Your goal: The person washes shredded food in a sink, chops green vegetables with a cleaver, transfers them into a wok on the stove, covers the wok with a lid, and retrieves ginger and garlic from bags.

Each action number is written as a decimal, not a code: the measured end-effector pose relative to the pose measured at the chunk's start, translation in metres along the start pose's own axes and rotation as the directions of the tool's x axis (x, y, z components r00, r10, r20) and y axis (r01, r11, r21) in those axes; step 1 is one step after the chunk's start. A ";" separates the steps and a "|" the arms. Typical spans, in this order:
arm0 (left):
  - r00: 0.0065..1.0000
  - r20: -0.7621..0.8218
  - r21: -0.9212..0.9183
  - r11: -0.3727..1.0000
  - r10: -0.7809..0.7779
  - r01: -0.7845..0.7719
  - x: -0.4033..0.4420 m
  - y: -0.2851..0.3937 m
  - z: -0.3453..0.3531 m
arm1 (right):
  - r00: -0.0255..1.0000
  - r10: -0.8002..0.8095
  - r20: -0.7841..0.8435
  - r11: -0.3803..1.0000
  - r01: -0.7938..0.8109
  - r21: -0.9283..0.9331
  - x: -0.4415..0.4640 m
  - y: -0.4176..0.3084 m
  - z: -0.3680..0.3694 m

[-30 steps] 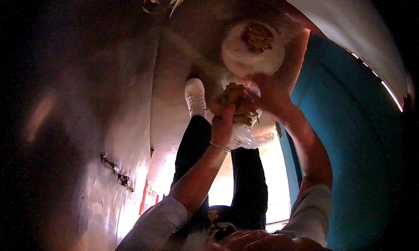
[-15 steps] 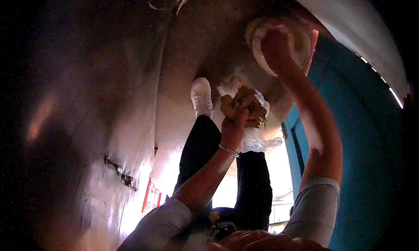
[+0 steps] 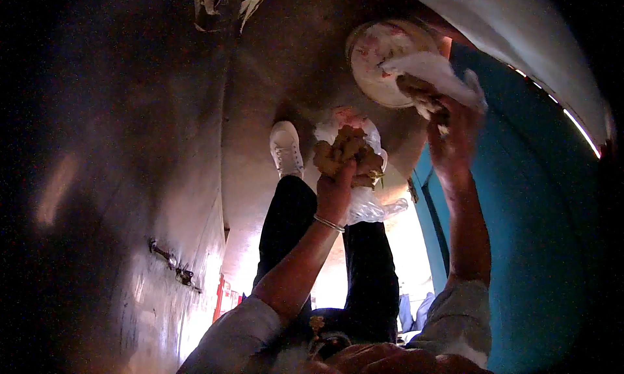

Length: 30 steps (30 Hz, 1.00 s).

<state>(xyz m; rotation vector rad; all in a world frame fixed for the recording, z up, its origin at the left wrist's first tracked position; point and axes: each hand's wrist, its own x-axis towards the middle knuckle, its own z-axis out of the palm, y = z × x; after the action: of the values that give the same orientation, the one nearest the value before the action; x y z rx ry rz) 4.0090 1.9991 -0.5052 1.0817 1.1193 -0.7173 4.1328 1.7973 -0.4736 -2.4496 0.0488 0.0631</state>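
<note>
My left hand (image 3: 335,190) is closed on a lumpy tan-brown bundle that looks like ginger roots (image 3: 350,154). Around and under that bundle is a clear plastic bag (image 3: 365,207), with a red and white part beyond it. To the right and farther out, my right hand (image 3: 453,134) grips a whitish, crumpled bag (image 3: 430,71) with brown lumpy pieces at its lower edge. This bag overlaps the right side of a round pale container (image 3: 367,58), whose inside shows reddish marks. My right fingers are partly blurred.
A metal door with a latch (image 3: 174,265) stands on the left. A teal panel (image 3: 533,198) is on the right. My white shoe (image 3: 286,149) rests on the floor. Pale, dry strips (image 3: 252,4) lie at the top.
My right hand went from the left bundle to the round container, then came back toward me with the whitish bag and brown pieces. The brown pile seen in the container earlier no longer shows there.
</note>
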 end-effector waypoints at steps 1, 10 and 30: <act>1.000 -0.005 0.011 1.000 0.011 -0.011 0.001 -0.001 0.001 | 1.000 -0.025 -0.014 0.995 0.023 -0.097 -0.008 0.005 -0.009; 0.997 -0.056 0.138 0.989 0.051 -0.043 0.000 -0.005 0.003 | 0.999 -0.001 0.039 0.935 0.014 -0.354 -0.036 0.020 -0.043; 0.998 0.059 -0.114 0.993 0.027 -0.020 -0.002 -0.002 0.014 | 0.857 0.229 0.462 0.741 0.155 -0.653 0.086 0.016 0.118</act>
<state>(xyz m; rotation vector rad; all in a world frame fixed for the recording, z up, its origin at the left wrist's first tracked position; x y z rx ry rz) 4.0114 1.9856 -0.5027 0.9692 1.0808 -0.6562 4.2139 1.8587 -0.5798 -3.0618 -0.2010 0.9183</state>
